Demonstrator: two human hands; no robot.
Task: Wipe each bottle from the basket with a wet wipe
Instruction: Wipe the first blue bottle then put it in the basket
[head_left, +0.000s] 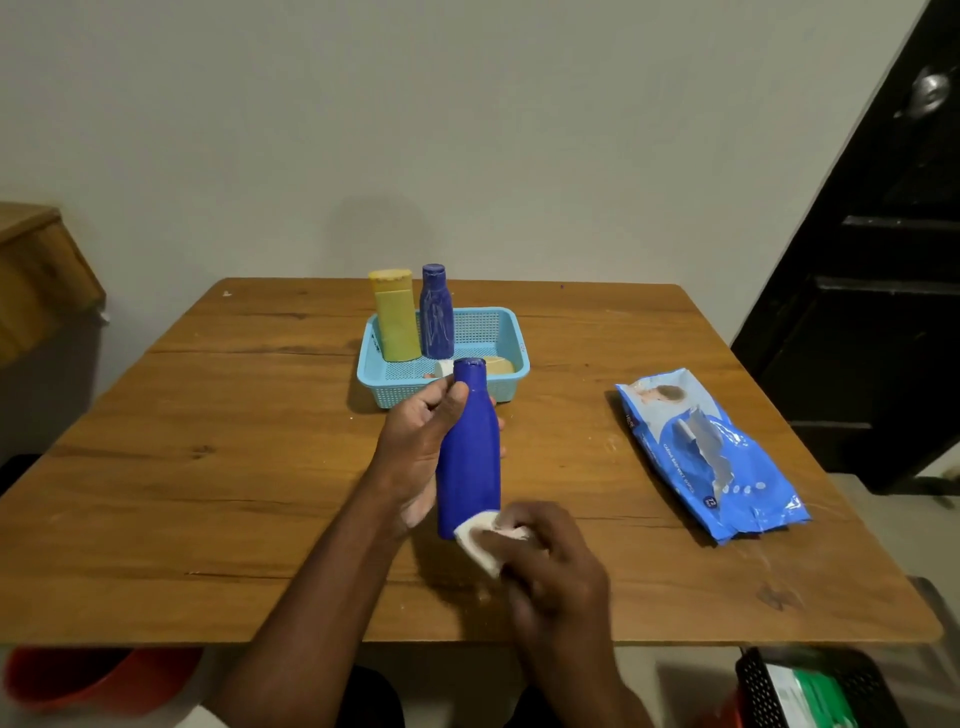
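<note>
My left hand (415, 447) grips a plain blue bottle (470, 452) around its upper body, holding it tilted above the table with the cap pointing away. My right hand (545, 561) pinches a crumpled white wet wipe (480, 540) against the bottle's base. Behind them a light blue mesh basket (488, 325) holds an upright yellow bottle (396, 317) and an upright dark blue bottle (436, 314). A small pale bottle (497, 366) lies in the basket's front, mostly hidden by the held bottle.
A blue pack of wet wipes (711, 457) lies open on the right of the wooden table (208, 457). A dark door (872, 291) stands at right. A red tub (98, 675) and a black crate (810, 691) sit below the table's near edge.
</note>
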